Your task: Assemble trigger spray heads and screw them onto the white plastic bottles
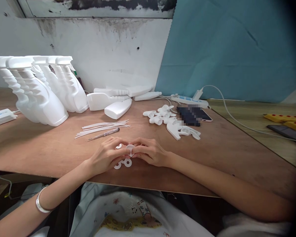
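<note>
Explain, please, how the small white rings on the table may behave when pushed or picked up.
The white rings are probably light, as they look small and thin. Lying mostly flat on the table, they would likely slide rather than roll. Their low edges may make them awkward to pinch up.

Left hand (110, 154), right hand (151, 152) pinch white round part (130, 146); washers (130, 163) near; screwdriver (106, 133) beyond.

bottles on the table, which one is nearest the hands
The white bottle lying frontmost, closest to the left hand. The other lying bottles are behind it; the standing spray bottles are farther left.
</note>
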The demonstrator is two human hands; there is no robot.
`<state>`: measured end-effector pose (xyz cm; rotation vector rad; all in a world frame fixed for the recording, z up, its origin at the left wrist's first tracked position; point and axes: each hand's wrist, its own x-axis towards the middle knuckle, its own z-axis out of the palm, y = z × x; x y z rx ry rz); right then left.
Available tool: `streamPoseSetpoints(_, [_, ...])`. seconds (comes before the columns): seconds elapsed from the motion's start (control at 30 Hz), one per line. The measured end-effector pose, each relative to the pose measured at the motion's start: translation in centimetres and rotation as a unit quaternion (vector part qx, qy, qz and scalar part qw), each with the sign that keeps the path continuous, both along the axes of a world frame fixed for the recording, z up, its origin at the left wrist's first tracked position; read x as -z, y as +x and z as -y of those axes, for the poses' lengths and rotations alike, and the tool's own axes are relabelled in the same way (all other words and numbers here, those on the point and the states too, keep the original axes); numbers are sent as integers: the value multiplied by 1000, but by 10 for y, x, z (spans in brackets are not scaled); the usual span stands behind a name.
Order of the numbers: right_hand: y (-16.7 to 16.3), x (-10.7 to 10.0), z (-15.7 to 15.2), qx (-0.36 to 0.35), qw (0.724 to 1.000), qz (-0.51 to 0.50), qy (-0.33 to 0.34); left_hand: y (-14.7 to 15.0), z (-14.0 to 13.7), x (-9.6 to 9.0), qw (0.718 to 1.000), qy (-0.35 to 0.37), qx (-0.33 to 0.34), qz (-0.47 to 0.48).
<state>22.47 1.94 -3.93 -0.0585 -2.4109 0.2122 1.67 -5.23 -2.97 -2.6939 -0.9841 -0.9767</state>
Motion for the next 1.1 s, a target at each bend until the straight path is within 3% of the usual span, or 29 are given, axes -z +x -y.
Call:
streamPoseSetpoints(0.2, [-1, -1, 2, 3, 1000, 7, -5, 0, -1, -1, 1000, -25, -1, 2])
streamPoseSetpoints(0.63, [1, 6, 3, 51, 998, -21, -35, 7, 4, -5, 997, 37, -56, -42])
streamPoseSetpoints(0.9, [1, 4, 5, 57, 998, -15, -33, 8, 2, -8, 998, -4, -44, -35])
streamPoseSetpoints(1.0, [1, 4, 5, 71, 997, -6, -32, 4, 5, -10, 999, -10, -32, -8])
streamPoseSetpoints(1.1, [1, 4, 6, 117, 993, -10, -31, -3, 10, -18, 995, -34, -72, 55])
